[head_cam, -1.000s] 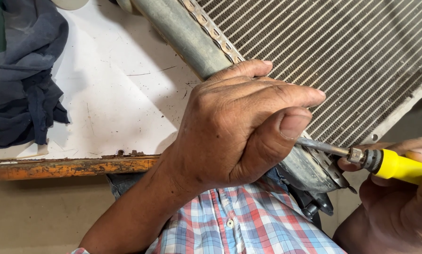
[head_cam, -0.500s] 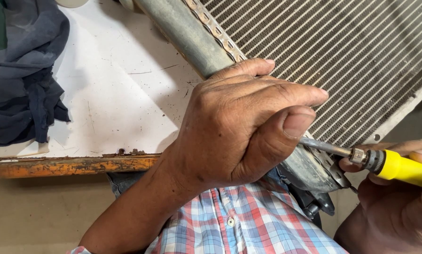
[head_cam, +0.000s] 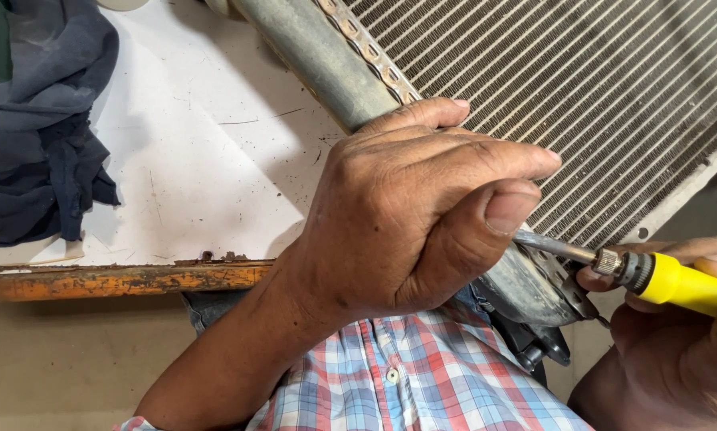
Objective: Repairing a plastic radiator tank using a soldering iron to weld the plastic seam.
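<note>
We find the left hand (head_cam: 410,219) clenched over the radiator (head_cam: 582,104) tank at the desk (head_cam: 207,168) edge, its fingers (head_cam: 486,160) steadying the shaft. The right hand (head_cam: 678,351) grips the yellow-handled screwdriver (head_cam: 654,275). We advise keeping the shaft braced and level. No packages, labels or signs show.

The screwdriver (head_cam: 678,281) has a bright yellow handle and a silver metal shaft. The radiator (head_cam: 582,88) is grey with thin parallel lines. The shirt (head_cam: 406,375) has a check pattern of red, blue and white. The cloth (head_cam: 35,136) is dark blue. The table (head_cam: 207,160) is white, with an orange rusty edge.
</note>
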